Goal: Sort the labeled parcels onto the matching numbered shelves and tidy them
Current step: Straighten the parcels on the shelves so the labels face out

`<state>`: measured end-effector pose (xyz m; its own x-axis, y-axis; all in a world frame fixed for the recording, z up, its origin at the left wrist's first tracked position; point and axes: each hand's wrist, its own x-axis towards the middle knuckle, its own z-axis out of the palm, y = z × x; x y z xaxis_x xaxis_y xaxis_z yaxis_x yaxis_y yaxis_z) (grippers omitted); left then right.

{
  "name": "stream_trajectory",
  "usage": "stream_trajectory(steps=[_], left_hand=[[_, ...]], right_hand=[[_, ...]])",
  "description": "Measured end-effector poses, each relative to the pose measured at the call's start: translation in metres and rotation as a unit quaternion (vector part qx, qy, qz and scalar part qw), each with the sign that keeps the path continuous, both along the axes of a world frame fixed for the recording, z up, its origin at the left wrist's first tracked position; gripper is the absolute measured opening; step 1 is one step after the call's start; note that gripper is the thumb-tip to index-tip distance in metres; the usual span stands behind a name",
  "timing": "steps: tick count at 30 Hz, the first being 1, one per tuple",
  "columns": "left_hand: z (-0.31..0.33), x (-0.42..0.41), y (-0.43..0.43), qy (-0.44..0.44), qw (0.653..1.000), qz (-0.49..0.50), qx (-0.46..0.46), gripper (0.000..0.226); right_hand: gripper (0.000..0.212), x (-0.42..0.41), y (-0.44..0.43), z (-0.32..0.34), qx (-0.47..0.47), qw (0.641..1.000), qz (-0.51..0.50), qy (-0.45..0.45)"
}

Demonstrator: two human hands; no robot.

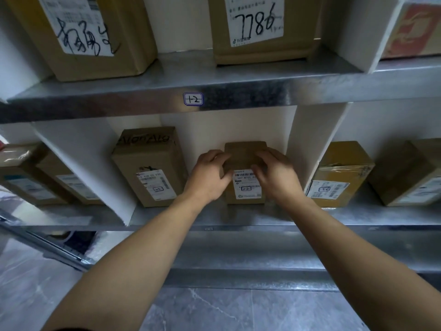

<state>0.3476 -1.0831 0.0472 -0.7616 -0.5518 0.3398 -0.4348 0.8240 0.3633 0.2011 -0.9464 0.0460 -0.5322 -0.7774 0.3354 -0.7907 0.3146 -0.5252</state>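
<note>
A small brown parcel (pixel 243 156) with a white label marked 1-2 stands on the metal shelf (pixel 214 218) below the 1-2 shelf tag (pixel 193 99). My left hand (pixel 210 175) grips its left side and my right hand (pixel 274 174) grips its right side, each covering part of the label. A taller brown parcel (pixel 150 166), also labelled 1-2, stands just to the left in the same bay. Another labelled parcel (pixel 338 174) sits in the bay to the right, behind a white divider (pixel 310 144).
White dividers split the shelf into bays. The upper shelf (pixel 167 91) carries two large boxes, one marked 7786 (pixel 260 27). More parcels (pixel 35 175) fill the left bay and another (pixel 405 173) the far right. Grey tiled floor (pixel 214 311) lies below.
</note>
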Motion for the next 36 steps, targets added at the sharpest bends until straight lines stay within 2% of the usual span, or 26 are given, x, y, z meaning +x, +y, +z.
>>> stream_trajectory(steps=[3, 8, 13, 20, 25, 31, 36], left_hand=[[0.004, 0.02, 0.014, -0.009, 0.999, 0.021, -0.025, 0.048], [0.006, 0.048, 0.043, -0.112, 0.991, 0.009, -0.073, 0.05], [0.005, 0.062, 0.08, -0.156, 0.985, -0.019, -0.075, 0.051], [-0.004, 0.048, 0.149, -0.126, 0.988, -0.072, -0.057, 0.049], [0.0, 0.014, 0.188, -0.082, 0.99, -0.112, -0.034, 0.045], [0.012, -0.055, 0.21, -0.039, 0.989, -0.132, -0.051, 0.048], [0.02, -0.117, 0.217, -0.012, 0.993, -0.107, -0.039, 0.05]], right_hand=[[0.036, 0.019, 0.016, 0.002, 0.019, 0.999, -0.02, 0.032], [0.034, 0.043, 0.054, -0.006, 0.08, 0.988, -0.02, 0.131], [0.031, 0.056, 0.109, -0.007, 0.168, 0.974, -0.047, 0.146], [0.044, 0.053, 0.197, -0.007, 0.222, 0.962, -0.1, 0.122], [0.046, 0.03, 0.237, 0.001, 0.213, 0.963, -0.127, 0.102], [0.046, -0.033, 0.251, 0.013, 0.182, 0.971, -0.128, 0.088], [0.044, -0.099, 0.236, 0.022, 0.158, 0.98, -0.077, 0.09]])
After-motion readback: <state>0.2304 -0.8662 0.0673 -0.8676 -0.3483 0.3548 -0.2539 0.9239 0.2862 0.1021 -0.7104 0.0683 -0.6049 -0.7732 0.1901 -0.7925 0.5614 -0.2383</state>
